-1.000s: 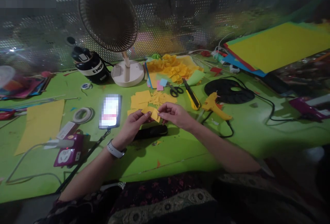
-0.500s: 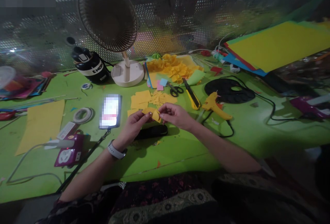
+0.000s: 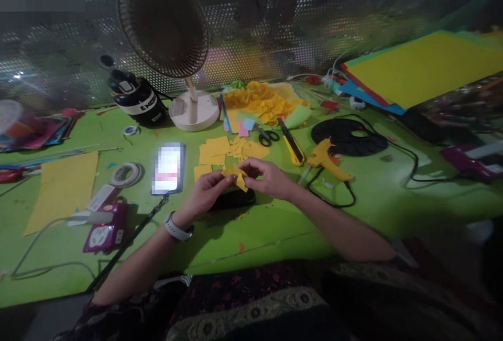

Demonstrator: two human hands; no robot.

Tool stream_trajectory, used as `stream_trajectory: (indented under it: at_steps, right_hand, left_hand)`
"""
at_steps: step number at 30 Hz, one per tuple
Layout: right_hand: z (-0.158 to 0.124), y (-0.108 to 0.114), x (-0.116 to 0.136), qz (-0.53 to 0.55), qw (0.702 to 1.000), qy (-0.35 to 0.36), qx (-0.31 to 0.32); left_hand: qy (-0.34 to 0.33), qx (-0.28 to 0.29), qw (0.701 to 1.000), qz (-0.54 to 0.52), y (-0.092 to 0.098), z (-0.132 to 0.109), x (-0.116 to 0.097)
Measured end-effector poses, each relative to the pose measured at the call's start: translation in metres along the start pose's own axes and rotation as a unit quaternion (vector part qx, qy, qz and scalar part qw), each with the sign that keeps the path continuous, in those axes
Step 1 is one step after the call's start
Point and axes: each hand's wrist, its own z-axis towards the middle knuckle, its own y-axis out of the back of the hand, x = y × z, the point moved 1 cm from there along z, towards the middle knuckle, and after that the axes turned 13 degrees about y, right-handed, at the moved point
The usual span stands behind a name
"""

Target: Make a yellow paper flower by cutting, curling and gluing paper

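Between my two hands is a small piece of yellow paper [image 3: 240,179], creased and bent, with a pointed flap hanging down. My left hand [image 3: 206,191], with a pale watch [image 3: 178,228] on the wrist, pinches its left side between thumb and fingers. On the other side my right hand [image 3: 271,177] grips the paper's right edge with bent fingers. Below the hands lies a black elongated object [image 3: 236,200], partly covered by the left hand. Just beyond them are yellow paper squares [image 3: 214,148] and a heap of small yellow scraps [image 3: 244,148].
Scissors [image 3: 268,137], a yellow cutter knife [image 3: 293,144] and a yellow glue gun [image 3: 327,161] lie to the right. A phone [image 3: 168,168] and tape roll [image 3: 126,175] are on the left. Behind stand a fan [image 3: 194,111], a black bottle [image 3: 137,102] and yellow paper flowers [image 3: 267,101].
The yellow paper has turned between my fingers, and its flap now points down to the right. My right-hand fingers have shifted their hold slightly; the left hand stays nearly in place.
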Motion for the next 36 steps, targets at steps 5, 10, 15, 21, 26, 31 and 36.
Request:
stream_trajectory:
  at_steps: [5, 10, 15, 21, 26, 31, 36]
  right_hand:
    - [0.002, 0.001, -0.001, 0.120, 0.990, -0.068, 0.006]
    - [0.004, 0.000, -0.003, 0.176, 0.980, -0.088, -0.008]
    - [0.003, -0.001, -0.005, 0.188, 0.979, -0.084, 0.013]
    - [0.001, -0.001, -0.006, 0.190, 0.978, -0.070, 0.049]
    - [0.000, 0.001, -0.006, 0.164, 0.983, -0.042, 0.069]
    - [-0.003, -0.002, 0.004, 0.020, 0.997, 0.032, 0.065]
    - [-0.006, -0.012, 0.008, -0.140, 0.981, 0.134, -0.003]
  left_hand:
    - [-0.038, 0.032, 0.997, 0.061, 0.001, -0.004, -0.002]
    - [-0.067, 0.046, 0.993, 0.088, -0.002, -0.011, -0.009]
    - [-0.070, 0.004, 0.995, 0.074, -0.005, -0.010, -0.007]
    - [-0.050, -0.008, 0.996, 0.075, -0.003, -0.009, -0.007]
    - [-0.021, -0.003, 0.998, 0.065, -0.003, -0.008, -0.007]
    - [-0.002, -0.015, 0.999, 0.051, -0.003, -0.006, -0.006]
    - [-0.008, -0.013, 0.999, 0.048, -0.003, -0.006, -0.007]
